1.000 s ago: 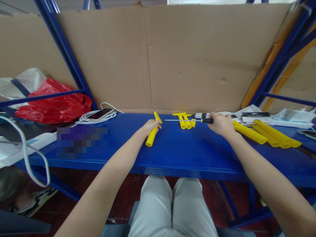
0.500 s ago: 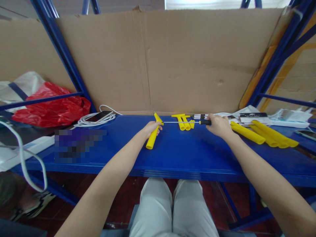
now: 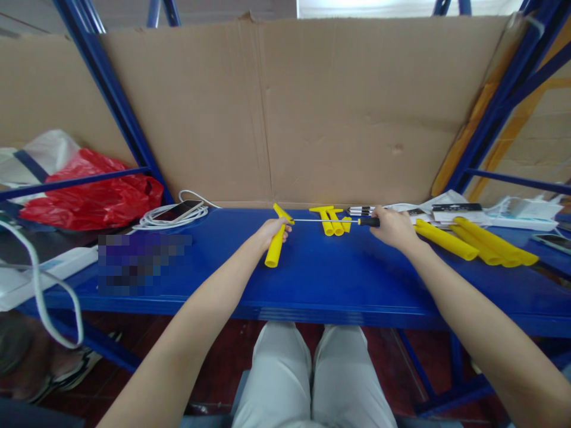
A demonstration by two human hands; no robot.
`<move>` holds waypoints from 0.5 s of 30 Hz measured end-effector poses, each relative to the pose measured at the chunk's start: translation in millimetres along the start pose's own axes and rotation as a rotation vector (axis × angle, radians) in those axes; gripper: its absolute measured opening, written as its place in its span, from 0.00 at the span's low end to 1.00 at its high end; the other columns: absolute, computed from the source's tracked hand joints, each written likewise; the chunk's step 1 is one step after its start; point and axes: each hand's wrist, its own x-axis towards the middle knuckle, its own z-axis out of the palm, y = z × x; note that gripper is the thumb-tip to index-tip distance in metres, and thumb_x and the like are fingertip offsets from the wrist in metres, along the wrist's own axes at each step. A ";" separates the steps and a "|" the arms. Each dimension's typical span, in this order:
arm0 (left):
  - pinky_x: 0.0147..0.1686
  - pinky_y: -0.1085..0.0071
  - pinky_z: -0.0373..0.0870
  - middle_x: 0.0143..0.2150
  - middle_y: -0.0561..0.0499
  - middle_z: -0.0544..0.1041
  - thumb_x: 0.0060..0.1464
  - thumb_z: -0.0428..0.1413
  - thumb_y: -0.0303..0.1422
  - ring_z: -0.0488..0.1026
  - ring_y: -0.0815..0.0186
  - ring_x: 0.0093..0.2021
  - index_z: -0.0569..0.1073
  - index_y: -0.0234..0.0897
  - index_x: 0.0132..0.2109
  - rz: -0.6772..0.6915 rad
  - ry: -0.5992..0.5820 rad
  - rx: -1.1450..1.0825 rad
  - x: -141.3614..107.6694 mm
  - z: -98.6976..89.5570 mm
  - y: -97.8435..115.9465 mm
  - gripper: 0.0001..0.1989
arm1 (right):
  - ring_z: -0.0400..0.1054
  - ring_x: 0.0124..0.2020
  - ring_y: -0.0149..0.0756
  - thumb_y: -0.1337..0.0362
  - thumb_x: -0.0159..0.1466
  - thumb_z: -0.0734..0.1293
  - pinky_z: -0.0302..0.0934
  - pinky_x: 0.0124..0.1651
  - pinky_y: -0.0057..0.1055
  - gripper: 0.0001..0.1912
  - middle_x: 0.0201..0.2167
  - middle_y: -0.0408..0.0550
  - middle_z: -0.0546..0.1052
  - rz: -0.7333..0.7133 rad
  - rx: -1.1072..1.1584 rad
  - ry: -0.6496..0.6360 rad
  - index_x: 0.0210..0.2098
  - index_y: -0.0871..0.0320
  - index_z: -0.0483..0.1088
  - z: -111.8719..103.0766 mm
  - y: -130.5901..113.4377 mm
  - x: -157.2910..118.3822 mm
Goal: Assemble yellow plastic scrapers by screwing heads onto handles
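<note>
My left hand (image 3: 275,232) is closed around a yellow T-shaped piece with a tubular handle (image 3: 273,254), held just above or on the blue tabletop; I cannot tell which. In my right hand (image 3: 393,227) is the black handle of a long screwdriver (image 3: 328,221). Its thin metal shaft runs level to the left and its tip meets the yellow piece beside my left fingers. Behind the shaft lie more yellow T-shaped pieces (image 3: 328,224) and a small yellow part (image 3: 347,224). Several yellow tubes (image 3: 448,241) rest right of my right hand.
The blue table (image 3: 339,279) backs onto a cardboard sheet (image 3: 330,113). At left are a coiled white cable (image 3: 149,221) with a phone, a red plastic bag (image 3: 93,190) and a power strip (image 3: 66,264). Small white boxes (image 3: 459,211) and another phone (image 3: 553,242) are at right.
The yellow piece in my left hand has turned slightly, its crossbar end shifting left. My right hand with the screwdriver has moved a touch left.
</note>
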 end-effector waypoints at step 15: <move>0.15 0.77 0.57 0.19 0.58 0.68 0.59 0.49 0.25 0.59 0.75 0.12 0.67 0.35 0.38 0.086 -0.024 0.261 5.8 -2.3 -9.0 0.03 | 0.63 0.50 0.53 0.65 0.58 0.59 0.56 0.47 0.42 0.21 0.48 0.60 0.73 -0.156 0.017 -0.003 0.49 0.61 0.70 9.0 20.2 4.1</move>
